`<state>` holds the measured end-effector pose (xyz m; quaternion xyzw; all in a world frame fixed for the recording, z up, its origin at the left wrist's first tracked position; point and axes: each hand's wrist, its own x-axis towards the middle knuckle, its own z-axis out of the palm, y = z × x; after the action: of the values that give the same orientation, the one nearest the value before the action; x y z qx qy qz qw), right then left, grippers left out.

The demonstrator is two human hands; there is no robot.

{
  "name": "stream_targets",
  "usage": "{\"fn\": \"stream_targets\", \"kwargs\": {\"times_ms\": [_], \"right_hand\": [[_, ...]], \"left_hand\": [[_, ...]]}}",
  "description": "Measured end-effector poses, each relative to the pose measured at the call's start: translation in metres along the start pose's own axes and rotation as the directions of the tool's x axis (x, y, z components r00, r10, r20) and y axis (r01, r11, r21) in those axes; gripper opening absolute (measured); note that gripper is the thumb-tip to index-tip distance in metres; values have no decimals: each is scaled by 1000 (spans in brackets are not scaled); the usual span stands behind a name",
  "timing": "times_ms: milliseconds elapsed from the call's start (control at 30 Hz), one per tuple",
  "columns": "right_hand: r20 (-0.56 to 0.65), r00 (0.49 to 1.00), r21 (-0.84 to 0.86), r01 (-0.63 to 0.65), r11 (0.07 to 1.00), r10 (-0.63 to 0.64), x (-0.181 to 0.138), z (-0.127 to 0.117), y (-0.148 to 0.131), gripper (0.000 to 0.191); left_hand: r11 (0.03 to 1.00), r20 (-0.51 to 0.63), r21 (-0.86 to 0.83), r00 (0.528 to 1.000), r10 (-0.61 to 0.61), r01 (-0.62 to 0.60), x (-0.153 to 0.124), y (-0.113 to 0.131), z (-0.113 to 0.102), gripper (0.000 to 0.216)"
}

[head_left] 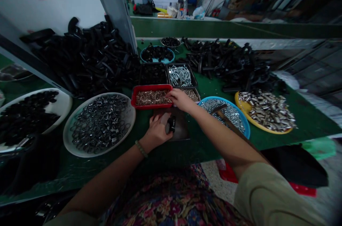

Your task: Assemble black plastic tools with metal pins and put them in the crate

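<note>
My left hand is closed around a small black plastic part with a pale mark on its side. It holds the part low over a dark metal plate on the bench. My right hand reaches to the right end of a red tray of small copper-coloured pins. Its fingertips are bent together at the pins, and whatever they pinch is too small to make out. Beside that hand is a smaller tray of little metal pieces.
A white basin of metal rings stands left. At right are a blue basin of small silver parts, a hammer across it, and a yellow basin of metal sleeves. Behind are a screw tray and black part heaps.
</note>
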<state>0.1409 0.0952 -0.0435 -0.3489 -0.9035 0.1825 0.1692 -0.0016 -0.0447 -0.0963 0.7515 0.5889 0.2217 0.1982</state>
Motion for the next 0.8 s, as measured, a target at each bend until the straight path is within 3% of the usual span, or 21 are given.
{"fn": "stream_targets", "kwargs": {"times_ms": [133,300,400,500,633,700,800], "right_hand": [[-84,995,182,-41,982,57,-18,7,0,19],[-172,979,206,-70,976,107,15,12,-9,14],[-174,982,221,-39,975,79,10,9,-15,9],[-77,994,247,-55,967,76,-28,6,-16,8],[133,971,124,-215,969,198,-72,5,-16,7],[186,956,5,-234,972,229,-75,5,-19,7],[232,956,-197,-137,971,182,-66,5,-26,13]], "left_hand": [[1000,-2,16,1000,9,-9,0,0,0,65],[998,-18,58,1000,2,-1,0,1,2,64],[998,-23,68,1000,-18,19,-1,1,2,66],[998,-15,70,1000,-5,6,-1,2,0,66],[996,-14,86,1000,12,-11,0,2,-1,64],[996,-26,89,1000,7,-5,0,1,0,61],[996,-35,84,999,-10,13,0,1,2,62]]}}
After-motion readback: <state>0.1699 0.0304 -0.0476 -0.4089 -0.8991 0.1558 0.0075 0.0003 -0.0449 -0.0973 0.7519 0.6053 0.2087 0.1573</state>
